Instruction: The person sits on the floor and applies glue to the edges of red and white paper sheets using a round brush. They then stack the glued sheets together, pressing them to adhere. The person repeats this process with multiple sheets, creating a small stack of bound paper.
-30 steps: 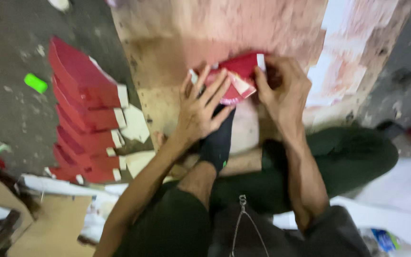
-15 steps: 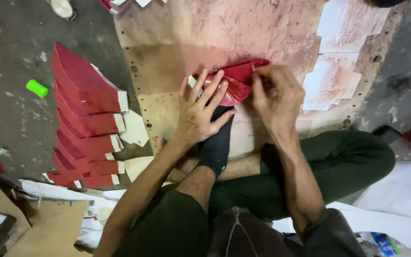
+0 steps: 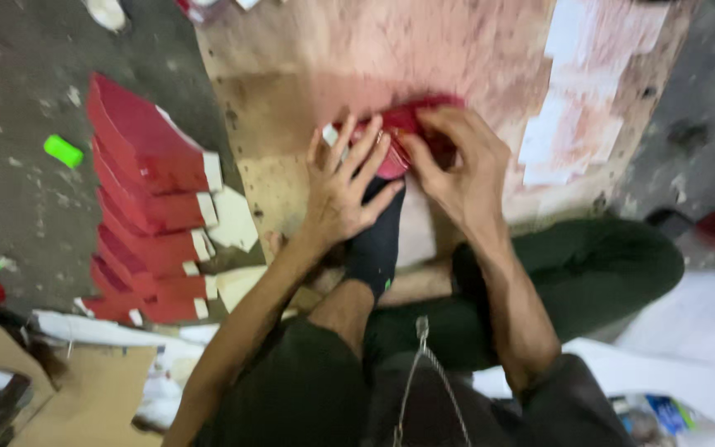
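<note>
I see a small green thing (image 3: 63,151) on the floor, left of the stack of red boxes (image 3: 149,207). Right of the stack lies a worn board (image 3: 291,91), my worktop. On it is a red paper piece (image 3: 399,132). My left hand (image 3: 349,186) presses it flat, grip spread wide. My right hand (image 3: 457,165) pinches its right end. White paper sheets (image 3: 581,91) lie further right.

The person wears dark green trousers (image 3: 606,265), a black sock (image 3: 376,240), bare forearms, and a thin neck chain (image 3: 411,372).
</note>
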